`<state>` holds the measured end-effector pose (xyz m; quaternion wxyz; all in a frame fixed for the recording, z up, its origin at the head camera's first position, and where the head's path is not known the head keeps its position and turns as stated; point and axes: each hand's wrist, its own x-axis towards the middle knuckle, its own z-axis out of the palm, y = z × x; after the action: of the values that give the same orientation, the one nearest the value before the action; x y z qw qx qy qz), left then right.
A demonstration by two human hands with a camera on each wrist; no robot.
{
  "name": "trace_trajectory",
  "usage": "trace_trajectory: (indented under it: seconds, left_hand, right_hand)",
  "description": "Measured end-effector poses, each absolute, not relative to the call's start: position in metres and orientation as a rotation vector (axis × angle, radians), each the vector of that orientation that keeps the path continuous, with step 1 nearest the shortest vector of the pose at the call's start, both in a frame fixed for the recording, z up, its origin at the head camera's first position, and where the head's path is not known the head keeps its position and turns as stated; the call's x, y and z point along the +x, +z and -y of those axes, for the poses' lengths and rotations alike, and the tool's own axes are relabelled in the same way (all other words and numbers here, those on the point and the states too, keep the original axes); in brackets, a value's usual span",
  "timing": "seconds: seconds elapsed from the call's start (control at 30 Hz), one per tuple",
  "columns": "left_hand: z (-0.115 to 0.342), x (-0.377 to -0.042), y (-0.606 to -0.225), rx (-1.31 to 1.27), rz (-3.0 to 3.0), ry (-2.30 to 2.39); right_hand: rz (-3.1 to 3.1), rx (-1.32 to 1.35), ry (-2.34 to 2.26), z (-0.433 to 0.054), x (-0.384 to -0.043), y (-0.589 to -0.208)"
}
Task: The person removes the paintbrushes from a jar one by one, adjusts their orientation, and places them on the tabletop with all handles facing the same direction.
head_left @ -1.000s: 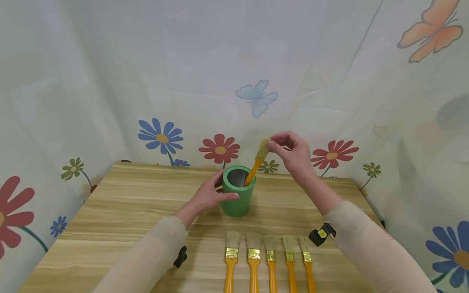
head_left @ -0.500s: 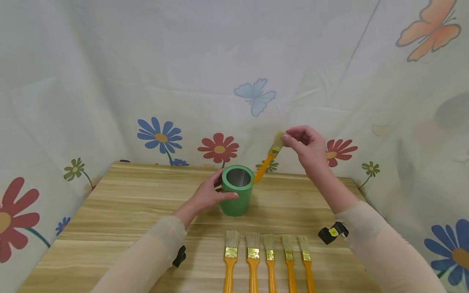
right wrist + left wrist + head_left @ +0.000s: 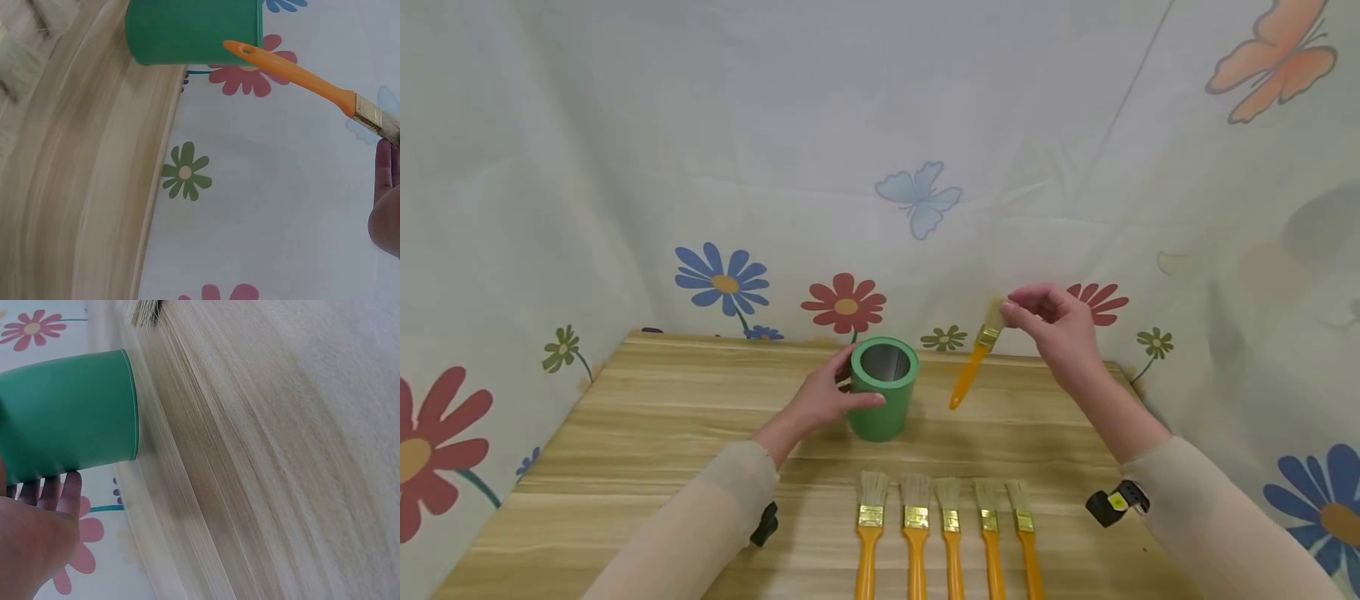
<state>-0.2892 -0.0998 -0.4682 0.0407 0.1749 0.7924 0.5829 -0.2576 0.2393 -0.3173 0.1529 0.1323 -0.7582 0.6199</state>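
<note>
A green cylindrical holder [image 3: 883, 408] stands upright on the wooden table, its dark inside visible from above. My left hand [image 3: 820, 400] grips its left side, thumb across the front and fingers behind; in the left wrist view those fingers [image 3: 71, 494] lie against the green wall. To the right of the holder, my right hand [image 3: 1060, 329] pinches a paintbrush [image 3: 973, 367] by its bristles. The brush's orange handle slants down to the left, above the table and apart from the holder. In the right wrist view the orange handle [image 3: 300, 75] crosses in front of the holder.
Several paintbrushes [image 3: 916, 521] lie in a row at the table's near side, bristles pointing away from me. A flower-printed cloth [image 3: 775, 167] hangs behind and beside the wooden table [image 3: 685, 400].
My right hand has drawn the paintbrush out of the green holder, then moved it right and lowered it somewhat. The left hand keeps its grip on the holder.
</note>
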Motion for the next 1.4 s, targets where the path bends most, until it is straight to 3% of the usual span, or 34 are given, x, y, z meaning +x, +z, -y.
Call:
trace_trajectory:
  seconds: [1.4]
  left_hand:
    - [0.101,-0.291,-0.47,0.557,-2.396,1.813]
  right_hand:
    - [2.765,0.433,1.712,-0.315,-0.217,-0.394]
